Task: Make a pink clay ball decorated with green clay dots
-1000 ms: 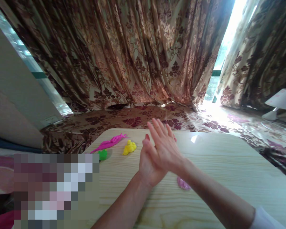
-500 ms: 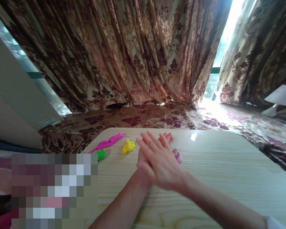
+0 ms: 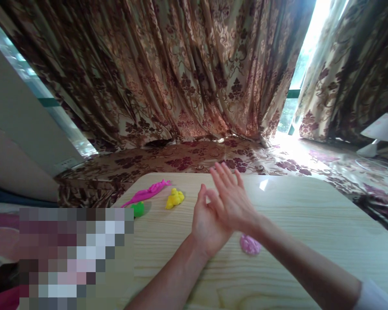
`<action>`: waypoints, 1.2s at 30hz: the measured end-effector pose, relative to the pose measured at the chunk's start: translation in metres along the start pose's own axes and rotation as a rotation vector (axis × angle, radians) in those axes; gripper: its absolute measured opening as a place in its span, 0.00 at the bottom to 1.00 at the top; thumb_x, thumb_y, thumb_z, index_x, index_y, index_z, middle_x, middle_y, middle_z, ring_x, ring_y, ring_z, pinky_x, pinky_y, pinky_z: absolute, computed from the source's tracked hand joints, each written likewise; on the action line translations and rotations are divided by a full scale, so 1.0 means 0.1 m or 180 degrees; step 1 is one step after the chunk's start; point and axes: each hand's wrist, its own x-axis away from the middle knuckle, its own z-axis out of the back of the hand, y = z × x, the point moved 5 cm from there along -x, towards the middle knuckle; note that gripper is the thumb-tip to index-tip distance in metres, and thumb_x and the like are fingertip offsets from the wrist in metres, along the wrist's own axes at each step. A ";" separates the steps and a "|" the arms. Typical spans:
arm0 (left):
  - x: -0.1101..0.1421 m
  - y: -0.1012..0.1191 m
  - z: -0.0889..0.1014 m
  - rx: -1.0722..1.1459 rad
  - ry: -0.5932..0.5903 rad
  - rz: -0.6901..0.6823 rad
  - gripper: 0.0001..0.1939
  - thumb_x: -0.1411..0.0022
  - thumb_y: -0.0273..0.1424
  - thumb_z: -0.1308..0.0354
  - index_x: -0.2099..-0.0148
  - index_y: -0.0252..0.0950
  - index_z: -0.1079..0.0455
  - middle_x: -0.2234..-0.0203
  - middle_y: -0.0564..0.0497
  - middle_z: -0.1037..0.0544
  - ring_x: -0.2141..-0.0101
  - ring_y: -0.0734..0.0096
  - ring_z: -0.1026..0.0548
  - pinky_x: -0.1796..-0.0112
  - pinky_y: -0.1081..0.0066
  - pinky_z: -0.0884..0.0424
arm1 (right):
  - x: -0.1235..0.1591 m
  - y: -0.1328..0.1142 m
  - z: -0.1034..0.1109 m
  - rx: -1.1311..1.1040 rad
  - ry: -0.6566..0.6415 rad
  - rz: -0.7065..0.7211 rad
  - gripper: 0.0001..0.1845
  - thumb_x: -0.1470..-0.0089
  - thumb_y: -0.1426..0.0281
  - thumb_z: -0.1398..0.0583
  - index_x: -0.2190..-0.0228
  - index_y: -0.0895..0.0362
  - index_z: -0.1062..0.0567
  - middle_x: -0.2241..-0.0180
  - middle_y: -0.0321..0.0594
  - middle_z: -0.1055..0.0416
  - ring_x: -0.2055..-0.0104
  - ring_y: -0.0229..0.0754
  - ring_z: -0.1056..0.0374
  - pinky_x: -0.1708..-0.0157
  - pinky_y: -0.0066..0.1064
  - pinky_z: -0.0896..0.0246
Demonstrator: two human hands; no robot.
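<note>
My left hand (image 3: 205, 226) is turned palm up above the table, its thumb raised and its other fingers mostly hidden. Across its palm lies my right hand (image 3: 231, 196), flat, with the fingers stretched out and pointing away from me. Whether anything sits between the two palms is hidden. Just right of my left hand, below my right wrist, a lump of light pink modelling clay (image 3: 250, 244) rests on the table. To the left are a yellow clay lump (image 3: 174, 198), a long magenta clay strip (image 3: 148, 193) and a green clay piece (image 3: 138, 209).
The pale wood-grain table (image 3: 297, 224) has rounded far corners. Behind it runs a ledge with floral cloth (image 3: 194, 157) under patterned curtains (image 3: 181, 77). A white lamp (image 3: 383, 129) stands at the far right. A blurred-out patch (image 3: 74, 254) covers the lower left.
My right hand has slid forward and right across my left palm. My left thumb now shows. Light pink clay appears nearer me, below my right wrist; the pink spot beyond my hands is no longer visible.
</note>
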 end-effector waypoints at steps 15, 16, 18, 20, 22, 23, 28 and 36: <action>-0.06 -0.17 0.15 0.0060 0.0357 0.0511 0.12 0.41 0.24 0.49 0.57 0.29 0.29 0.63 0.43 0.25 0.64 0.68 0.26 0.55 0.64 0.34 | -0.17 0.94 0.17 -0.0736 0.0124 -0.0697 0.18 0.39 0.69 0.53 0.54 0.57 0.29 0.53 0.44 0.29 0.48 0.44 0.36 0.49 0.40 0.41; -0.06 -0.17 0.17 -0.0173 0.0323 0.0560 0.12 0.41 0.24 0.49 0.56 0.29 0.29 0.64 0.43 0.25 0.65 0.68 0.26 0.57 0.64 0.32 | -0.09 0.92 0.23 -0.0837 0.0017 -0.0569 0.16 0.40 0.70 0.51 0.55 0.55 0.28 0.55 0.41 0.28 0.51 0.41 0.33 0.51 0.34 0.39; -0.06 -0.15 0.19 -0.0652 0.0229 0.0599 0.10 0.42 0.26 0.47 0.58 0.29 0.28 0.68 0.45 0.25 0.70 0.70 0.27 0.62 0.65 0.31 | 0.09 0.85 0.35 -0.1005 -0.0160 -0.0289 0.15 0.43 0.73 0.47 0.55 0.52 0.27 0.55 0.37 0.28 0.53 0.39 0.33 0.52 0.31 0.38; -0.06 -0.11 0.19 -0.1115 0.0217 0.0554 0.09 0.44 0.28 0.44 0.62 0.30 0.27 0.71 0.47 0.26 0.72 0.72 0.29 0.66 0.68 0.32 | 0.27 0.79 0.43 -0.1123 -0.0279 -0.0042 0.17 0.45 0.75 0.45 0.54 0.51 0.28 0.54 0.38 0.30 0.54 0.39 0.33 0.53 0.32 0.38; -0.08 -0.08 0.18 -0.1596 0.0269 0.0517 0.08 0.45 0.29 0.42 0.64 0.31 0.26 0.74 0.49 0.27 0.72 0.73 0.30 0.67 0.70 0.33 | 0.41 0.75 0.46 -0.1150 -0.0328 0.0043 0.16 0.45 0.75 0.44 0.55 0.51 0.28 0.56 0.39 0.30 0.57 0.40 0.33 0.56 0.32 0.37; -0.08 -0.08 0.17 -0.1828 0.0280 0.0529 0.08 0.46 0.29 0.42 0.64 0.31 0.25 0.74 0.49 0.27 0.72 0.74 0.31 0.68 0.71 0.34 | 0.46 0.74 0.45 -0.1143 -0.0334 0.0022 0.14 0.45 0.74 0.44 0.57 0.52 0.27 0.58 0.40 0.30 0.59 0.40 0.33 0.59 0.32 0.37; -0.08 -0.12 0.14 -0.2550 0.0299 0.0658 0.08 0.46 0.29 0.42 0.65 0.30 0.25 0.73 0.49 0.26 0.73 0.76 0.33 0.68 0.73 0.37 | 0.63 0.77 0.34 -0.1225 -0.0298 -0.0037 0.09 0.43 0.75 0.46 0.63 0.54 0.26 0.64 0.39 0.31 0.65 0.38 0.34 0.66 0.30 0.39; -0.05 -0.16 0.20 -0.2783 0.0315 0.0829 0.09 0.44 0.31 0.42 0.70 0.30 0.27 0.80 0.53 0.29 0.75 0.78 0.35 0.70 0.76 0.40 | 0.74 0.79 0.28 -0.1447 -0.0284 -0.0128 0.07 0.43 0.74 0.45 0.64 0.54 0.27 0.63 0.38 0.31 0.64 0.37 0.35 0.66 0.28 0.41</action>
